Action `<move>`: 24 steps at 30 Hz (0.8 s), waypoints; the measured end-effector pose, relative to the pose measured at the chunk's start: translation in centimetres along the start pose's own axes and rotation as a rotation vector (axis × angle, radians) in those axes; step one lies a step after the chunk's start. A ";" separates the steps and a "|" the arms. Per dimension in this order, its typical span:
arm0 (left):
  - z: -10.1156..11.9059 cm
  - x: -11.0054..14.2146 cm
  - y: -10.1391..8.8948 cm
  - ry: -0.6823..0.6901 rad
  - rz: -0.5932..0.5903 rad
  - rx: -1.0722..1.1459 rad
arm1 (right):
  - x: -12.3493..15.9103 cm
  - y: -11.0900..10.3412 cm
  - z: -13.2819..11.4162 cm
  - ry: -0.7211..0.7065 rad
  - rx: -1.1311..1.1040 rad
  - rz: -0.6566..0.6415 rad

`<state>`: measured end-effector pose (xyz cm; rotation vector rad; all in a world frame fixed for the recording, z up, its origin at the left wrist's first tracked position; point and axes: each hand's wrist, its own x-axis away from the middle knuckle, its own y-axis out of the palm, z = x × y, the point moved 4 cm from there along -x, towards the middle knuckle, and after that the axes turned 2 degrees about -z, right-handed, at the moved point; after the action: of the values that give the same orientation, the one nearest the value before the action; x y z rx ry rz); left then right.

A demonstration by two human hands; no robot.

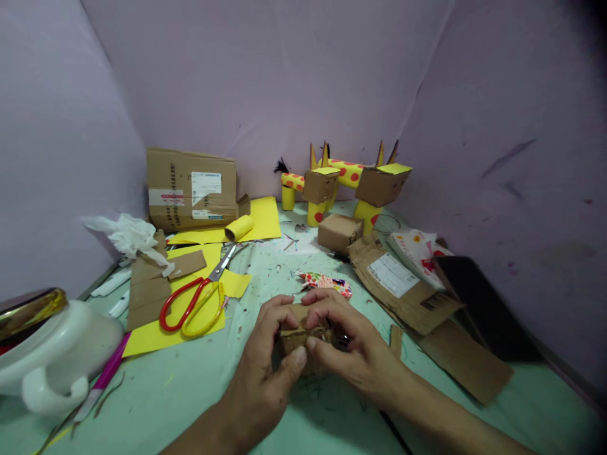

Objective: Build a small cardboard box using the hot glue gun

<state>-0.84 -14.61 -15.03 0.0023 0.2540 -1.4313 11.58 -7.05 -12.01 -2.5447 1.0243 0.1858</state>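
Observation:
Near the front middle of the table, a small brown cardboard box [303, 335] is between my two hands. My left hand [270, 357] is closed on its left side, with the thumb on the near face and fingers over the top. My right hand [348, 338] grips the right side in the same way, its thumb pressing the near face by the top edge. Fingers hide much of the box. Just beyond lies a patterned paper piece [327, 283] in red, white and green. Scissors [203, 294] with red and yellow handles rest to the left.
Two spotted cardboard animals [320, 186] stand at the back, near another small box [340, 232]. A large carton [192, 189] and yellow paper [263, 218] are back left. A white mug [61, 354] sits front left. Flattened cardboard [403, 284] and a dark flat panel [488, 309] lie right.

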 end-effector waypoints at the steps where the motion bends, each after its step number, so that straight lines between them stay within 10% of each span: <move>1: 0.1 -0.1 0.0 0.005 -0.008 -0.016 | 0.1 0.1 -0.1 -0.006 0.003 0.000; 16: 0.3 -0.2 -1.2 0.015 -0.045 0.089 | 0.2 -0.6 -0.6 -0.024 0.031 0.020; 24: 1.3 -0.8 -1.8 0.046 -0.044 -0.197 | 0.6 -0.2 -0.9 -0.220 0.126 0.016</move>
<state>-2.47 -14.29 -13.40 -0.1326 0.4345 -1.4457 12.16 -7.64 -11.29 -2.3428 0.9406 0.3838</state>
